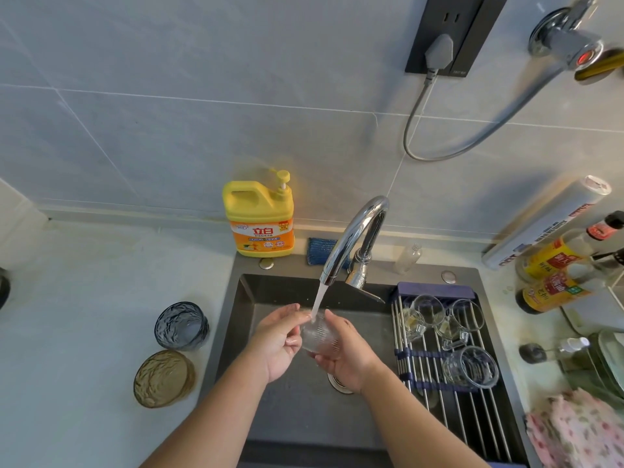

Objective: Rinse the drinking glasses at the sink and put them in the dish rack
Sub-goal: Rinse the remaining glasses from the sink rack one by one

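Observation:
Over the dark sink, a clear ribbed glass sits under the running stream from the chrome tap. My right hand grips the glass from the right and below. My left hand holds it from the left, fingers up by the rim. A blue textured glass and an amber one stand on the counter left of the sink. Several clear glasses lie on the roll-up dish rack across the sink's right side.
A yellow detergent bottle stands behind the sink, beside a blue sponge and a small clear bottle. Sauce bottles, a foil roll, plates and a floral cloth crowd the right counter.

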